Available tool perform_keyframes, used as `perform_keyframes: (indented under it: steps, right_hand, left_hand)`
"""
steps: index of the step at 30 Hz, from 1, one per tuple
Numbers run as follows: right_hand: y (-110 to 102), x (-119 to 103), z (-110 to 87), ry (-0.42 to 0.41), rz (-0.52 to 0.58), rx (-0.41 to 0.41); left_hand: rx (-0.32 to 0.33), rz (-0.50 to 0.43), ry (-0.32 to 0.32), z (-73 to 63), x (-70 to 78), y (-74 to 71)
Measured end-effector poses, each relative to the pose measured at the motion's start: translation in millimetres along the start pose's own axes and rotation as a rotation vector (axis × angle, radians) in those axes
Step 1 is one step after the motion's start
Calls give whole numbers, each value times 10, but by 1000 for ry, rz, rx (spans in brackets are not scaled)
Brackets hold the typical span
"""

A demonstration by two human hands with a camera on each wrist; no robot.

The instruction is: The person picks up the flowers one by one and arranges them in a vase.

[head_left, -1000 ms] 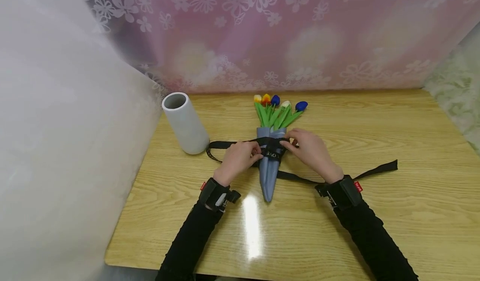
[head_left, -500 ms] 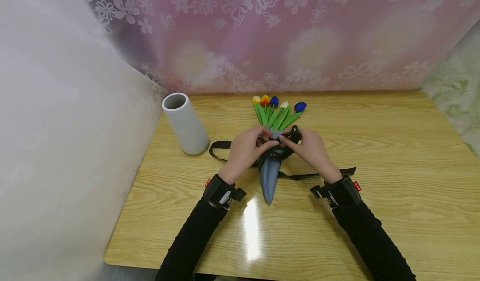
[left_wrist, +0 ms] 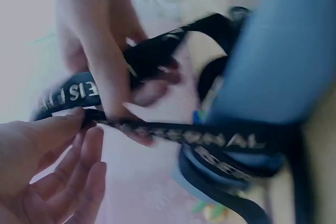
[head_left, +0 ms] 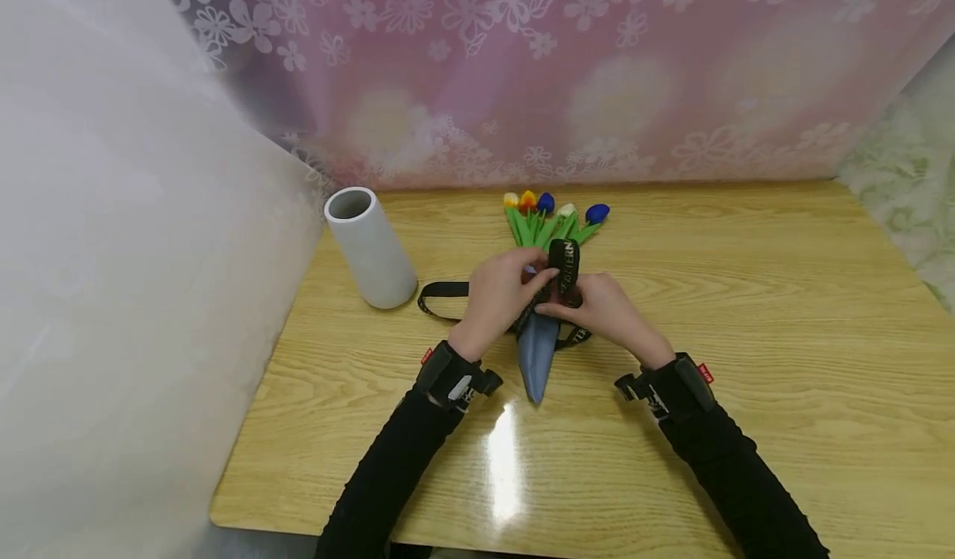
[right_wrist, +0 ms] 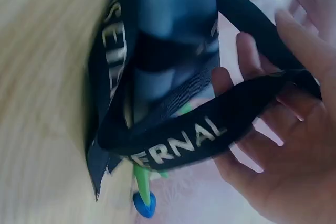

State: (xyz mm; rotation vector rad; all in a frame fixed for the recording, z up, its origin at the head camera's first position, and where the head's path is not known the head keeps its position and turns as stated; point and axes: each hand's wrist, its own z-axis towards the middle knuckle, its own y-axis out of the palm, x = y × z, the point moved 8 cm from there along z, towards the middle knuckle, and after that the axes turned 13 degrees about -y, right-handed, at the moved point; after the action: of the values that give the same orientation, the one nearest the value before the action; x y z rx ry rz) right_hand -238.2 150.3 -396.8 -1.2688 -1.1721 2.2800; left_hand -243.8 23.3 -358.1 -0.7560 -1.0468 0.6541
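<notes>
On the worktop, around the middle of the scene, the tulips lie in their blue-grey wrapping, blooms toward the far side. The black ribbon with letters goes around this wrapping. The left hand pinches the ribbon between thumb and fingertips. The right hand has its fingers partly spread and loosely curved about the ribbon, the thumb nearly straight. One ribbon loop reaches left, near the pale vase.

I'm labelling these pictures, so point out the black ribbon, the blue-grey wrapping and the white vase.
Black ribbon (right_wrist: 194, 132), right wrist view, lettered strip.
Blue-grey wrapping (head_left: 535, 360), head view, lower tapered end.
White vase (head_left: 375, 254), head view, middle of its side.
</notes>
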Motion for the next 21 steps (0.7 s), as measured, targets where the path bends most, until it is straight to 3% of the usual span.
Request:
perform_keyframes:
  steps: [4,8,12,16,18,21]
  right_hand:
    - [-49,13,-43,22,12,59]
    - [-244,68,-144,59,4,179]
    - [-461,125,-241,63,25,322]
    - [-607,210,-342,86,125,451]
    - [-593,227,-354,90,148,426]
    - [-435,214,-315,81,121,250]
  left_hand:
    - [29,-40,15,28,114,-50]
    - [4,-73,-7,-6,77,-13]
    - [-91,-12,-8,-73,-9,123]
    - [-190,80,-11,-124,-80,276]
    - [-194,88,-9,-120,-69,299]
    - [-147,29,12,-77,17,261]
